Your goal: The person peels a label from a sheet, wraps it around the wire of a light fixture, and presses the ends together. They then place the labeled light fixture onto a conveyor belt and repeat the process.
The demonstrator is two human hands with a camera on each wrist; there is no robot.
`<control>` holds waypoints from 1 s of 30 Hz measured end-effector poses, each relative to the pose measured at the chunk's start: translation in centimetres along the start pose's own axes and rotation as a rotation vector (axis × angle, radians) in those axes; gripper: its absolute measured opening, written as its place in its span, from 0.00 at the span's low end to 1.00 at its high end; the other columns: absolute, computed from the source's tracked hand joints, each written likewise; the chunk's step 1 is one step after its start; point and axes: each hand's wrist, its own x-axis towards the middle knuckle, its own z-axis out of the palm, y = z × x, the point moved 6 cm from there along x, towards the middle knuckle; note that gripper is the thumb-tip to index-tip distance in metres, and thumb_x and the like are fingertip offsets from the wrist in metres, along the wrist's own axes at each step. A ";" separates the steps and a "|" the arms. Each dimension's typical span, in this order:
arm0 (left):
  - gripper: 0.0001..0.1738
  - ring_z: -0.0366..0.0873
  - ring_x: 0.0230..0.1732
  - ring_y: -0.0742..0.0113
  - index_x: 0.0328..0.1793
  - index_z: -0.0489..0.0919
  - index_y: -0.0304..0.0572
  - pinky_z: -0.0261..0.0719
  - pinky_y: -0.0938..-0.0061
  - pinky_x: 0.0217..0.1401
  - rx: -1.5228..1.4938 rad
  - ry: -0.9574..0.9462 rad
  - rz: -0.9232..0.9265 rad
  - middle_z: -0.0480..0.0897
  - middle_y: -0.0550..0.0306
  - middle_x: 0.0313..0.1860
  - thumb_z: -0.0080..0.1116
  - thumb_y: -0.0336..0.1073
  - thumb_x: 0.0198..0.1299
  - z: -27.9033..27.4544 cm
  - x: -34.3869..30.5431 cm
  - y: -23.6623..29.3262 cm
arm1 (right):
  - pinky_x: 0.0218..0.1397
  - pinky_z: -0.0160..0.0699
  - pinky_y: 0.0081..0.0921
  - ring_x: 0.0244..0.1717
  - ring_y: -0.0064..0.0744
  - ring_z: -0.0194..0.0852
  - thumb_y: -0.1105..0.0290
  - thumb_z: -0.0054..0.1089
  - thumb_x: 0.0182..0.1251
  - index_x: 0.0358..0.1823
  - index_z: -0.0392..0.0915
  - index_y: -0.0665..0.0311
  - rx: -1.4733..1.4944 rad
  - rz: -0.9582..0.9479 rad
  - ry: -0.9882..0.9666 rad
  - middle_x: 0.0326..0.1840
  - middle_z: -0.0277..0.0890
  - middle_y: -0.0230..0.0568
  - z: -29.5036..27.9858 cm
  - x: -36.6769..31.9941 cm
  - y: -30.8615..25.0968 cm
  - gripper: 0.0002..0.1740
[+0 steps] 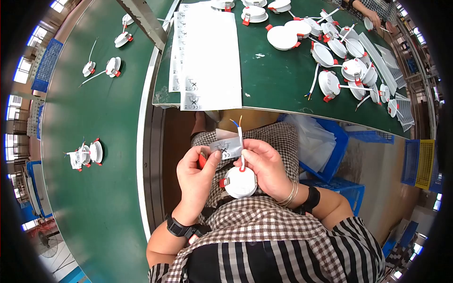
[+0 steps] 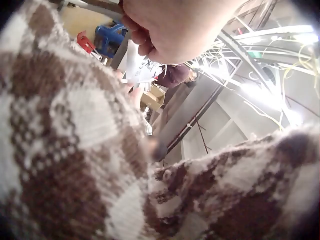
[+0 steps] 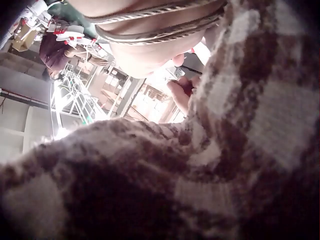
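In the head view, a white round downlight with red-tipped spring clips hangs in front of the person's lap. Its white cable runs upward and ends in bare blue and brown wires. A silver printed label lies against that cable. My left hand pinches the label's left part between thumb and fingers. Tucked in the same hand is a red object, mostly hidden by the fingers. My right hand pinches the cable and the label's right end, just above the lamp. Checked cloth fills much of both wrist views.
Label sheets lie on the green table ahead, beside several more downlights. Another green surface on the left carries a few lamps. Blue crates stand below at the right. Another person's hand shows at the far right.
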 end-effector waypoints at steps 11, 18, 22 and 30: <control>0.05 0.63 0.20 0.86 0.32 0.77 0.37 0.59 0.89 0.21 0.105 -0.013 0.034 0.76 0.68 0.22 0.61 0.29 0.57 -0.7 0.6 -0.8 | 0.35 0.76 0.16 0.32 0.20 0.74 0.74 0.62 0.60 0.45 0.76 0.70 -0.108 0.004 0.065 0.37 0.75 0.33 0.3 0.4 0.6 0.13; 0.05 0.63 0.19 0.86 0.31 0.77 0.37 0.59 0.88 0.20 0.121 -0.014 0.011 0.76 0.67 0.21 0.60 0.29 0.58 -1.5 0.5 -0.7 | 0.34 0.76 0.15 0.31 0.20 0.74 0.74 0.62 0.60 0.42 0.78 0.71 -0.128 0.020 0.116 0.36 0.73 0.32 1.0 0.2 0.7 0.10; 0.05 0.64 0.19 0.86 0.30 0.77 0.37 0.59 0.88 0.20 0.111 -0.019 0.000 0.76 0.67 0.21 0.60 0.29 0.58 -1.6 0.6 -0.9 | 0.34 0.76 0.15 0.31 0.20 0.74 0.74 0.62 0.60 0.41 0.78 0.70 -0.143 0.025 0.125 0.35 0.73 0.32 1.0 0.3 0.8 0.10; 0.05 0.64 0.19 0.85 0.31 0.77 0.36 0.60 0.88 0.20 0.074 -0.024 0.000 0.76 0.66 0.21 0.59 0.29 0.58 -2.1 0.5 -0.9 | 0.34 0.77 0.16 0.31 0.20 0.75 0.73 0.62 0.60 0.40 0.79 0.69 -0.123 0.053 0.149 0.34 0.73 0.32 1.6 0.1 1.1 0.09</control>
